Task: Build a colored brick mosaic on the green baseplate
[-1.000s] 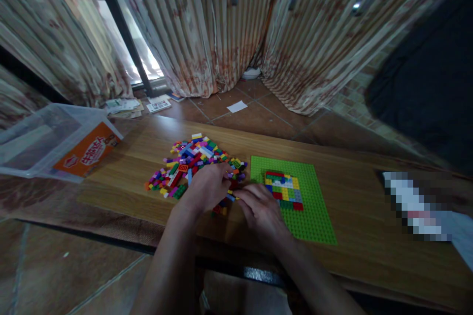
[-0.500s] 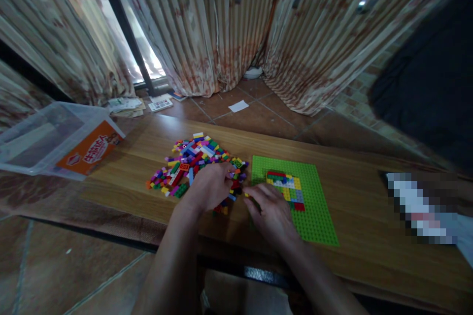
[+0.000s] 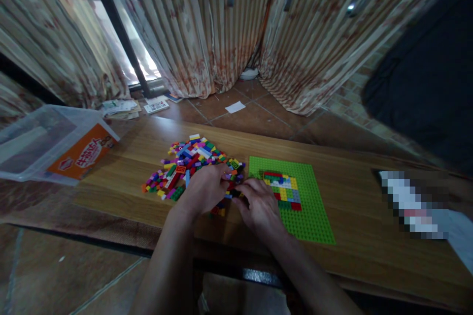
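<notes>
Right hand (image 3: 261, 206) has neared left hand (image 3: 207, 188); both hands' fingers (image 3: 248, 188) part-curled, hold unclear; bricks (image 3: 192, 160) (likely light, rigid) suit side pinches.

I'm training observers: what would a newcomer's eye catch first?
Probably the bright green baseplate, right of centre on the wooden table, bearing a multicoloured brick build. Then the heap of loose bricks left of it, left hand and right hand at its edge. Far left, a clear box with an orange label.

Wooden table (image 3: 358, 202): loose bricks (image 3: 191, 161) piled mid-surface, green baseplate (image 3: 310, 221) just right, clear bin (image 3: 84, 152) at left end.
</notes>
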Available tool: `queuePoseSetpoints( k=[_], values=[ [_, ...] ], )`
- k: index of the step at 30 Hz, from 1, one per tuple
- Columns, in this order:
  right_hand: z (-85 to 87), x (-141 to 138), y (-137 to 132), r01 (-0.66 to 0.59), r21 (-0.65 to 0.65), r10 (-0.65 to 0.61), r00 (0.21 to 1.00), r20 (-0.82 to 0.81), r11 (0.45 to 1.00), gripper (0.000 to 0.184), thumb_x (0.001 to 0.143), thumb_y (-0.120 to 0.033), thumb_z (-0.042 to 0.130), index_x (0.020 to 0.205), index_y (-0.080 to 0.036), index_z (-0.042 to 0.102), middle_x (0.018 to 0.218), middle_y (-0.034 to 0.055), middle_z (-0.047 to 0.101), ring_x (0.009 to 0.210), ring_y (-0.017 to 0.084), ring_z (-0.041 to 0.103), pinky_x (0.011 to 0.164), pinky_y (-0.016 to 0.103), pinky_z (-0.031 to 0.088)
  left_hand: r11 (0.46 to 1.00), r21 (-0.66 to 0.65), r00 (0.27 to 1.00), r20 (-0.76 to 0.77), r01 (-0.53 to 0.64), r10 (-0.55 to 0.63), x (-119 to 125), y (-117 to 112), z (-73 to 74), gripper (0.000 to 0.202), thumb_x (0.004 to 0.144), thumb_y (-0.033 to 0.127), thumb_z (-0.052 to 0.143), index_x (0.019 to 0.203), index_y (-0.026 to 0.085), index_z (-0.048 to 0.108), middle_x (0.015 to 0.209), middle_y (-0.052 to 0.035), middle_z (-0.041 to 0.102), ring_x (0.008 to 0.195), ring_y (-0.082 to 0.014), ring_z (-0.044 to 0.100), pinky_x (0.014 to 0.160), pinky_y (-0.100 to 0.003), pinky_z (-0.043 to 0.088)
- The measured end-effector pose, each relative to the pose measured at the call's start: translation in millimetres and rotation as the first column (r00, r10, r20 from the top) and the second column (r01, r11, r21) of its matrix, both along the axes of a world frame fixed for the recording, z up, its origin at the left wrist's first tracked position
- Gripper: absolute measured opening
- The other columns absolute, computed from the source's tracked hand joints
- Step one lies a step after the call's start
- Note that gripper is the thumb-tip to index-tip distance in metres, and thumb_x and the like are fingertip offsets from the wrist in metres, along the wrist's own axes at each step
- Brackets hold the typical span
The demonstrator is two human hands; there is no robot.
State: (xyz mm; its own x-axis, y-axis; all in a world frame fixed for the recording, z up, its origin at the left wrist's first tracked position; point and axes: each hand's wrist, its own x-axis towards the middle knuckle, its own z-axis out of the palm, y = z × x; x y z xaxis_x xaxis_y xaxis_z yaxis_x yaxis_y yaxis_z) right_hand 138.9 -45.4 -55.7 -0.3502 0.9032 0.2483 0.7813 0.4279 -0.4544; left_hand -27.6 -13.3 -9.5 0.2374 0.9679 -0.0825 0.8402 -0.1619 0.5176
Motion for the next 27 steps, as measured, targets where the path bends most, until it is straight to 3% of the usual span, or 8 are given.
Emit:
queuePoseSetpoints(
  k=[6,14,19,23,27],
  values=[
    [-1.5,2,1,-0.002,0.006,0.002,0.997,-0.075,1.0,0.014,0.086,-0.026,0.061,0.096,-0.02,0.068,0.098,0.0061,0.066,0.094,0.024,0.057,0.085,0.039,0.044,1.0,-0.011,1.0,-0.013,-0.007,0.007,-1,0,-0.3,0.029,0.079,0.015,0.053,0.103,0.019,0.068,0.089,-0.0064,0.073,0.085,-0.0209,0.067,0.074,-0.027,0.048],
    [15.8,15,2,0.103,-0.042,-0.111,0.903,-0.414,0.994,0.016,0.087,-0.023,0.058,0.1,-0.021,0.067,0.089,0.0024,0.069,0.081,0.016,0.063,0.076,0.03,0.049,1.0,-0.021,0.999,-0.03,-0.019,0.018,-1,1,1.4,0.026,0.081,0.016,0.05,0.099,0.02,0.068,0.089,-0.0055,0.073,0.085,-0.0204,0.067,0.072,-0.026,0.046],
    [20.5,56,13,0.254,-0.123,-0.277,0.768,-0.578,0.959,0.017,0.082,-0.027,0.061,0.096,-0.023,0.071,0.089,0.0022,0.068,0.079,0.015,0.062,0.072,0.029,0.05,1.0,-0.023,0.999,-0.028,-0.017,0.016,-1,1,1.7,0.024,0.084,0.019,0.047,0.098,0.02,0.067,0.085,-0.0052,0.071,0.08,-0.0194,0.066,0.07,-0.026,0.045],
    [14.3,101,24,0.43,-0.237,-0.479,0.633,-0.608,0.871,0.024,0.074,-0.033,0.066,0.092,-0.019,0.072,0.088,0.0053,0.07,0.078,0.018,0.064,0.074,0.033,0.052,0.999,-0.034,0.999,-0.029,-0.014,0.013,-2,2,1.4,0.024,0.086,0.023,0.045,0.096,0.021,0.067,0.078,-0.0036,0.069,0.073,-0.0185,0.064,0.065,-0.026,0.042],
    [11.6,121,29,0.463,-0.237,-0.516,0.693,-0.505,0.854,0.026,0.075,-0.033,0.061,0.092,-0.019,0.073,0.093,0.0073,0.072,0.083,0.021,0.066,0.078,0.036,0.053,1.0,-0.024,1.0,-0.006,-0.011,0.011,-3,4,-1.4,0.024,0.088,0.026,0.044,0.096,0.021,0.066,0.078,-0.0035,0.069,0.073,-0.0184,0.063,0.066,-0.026,0.042]
  ],
)
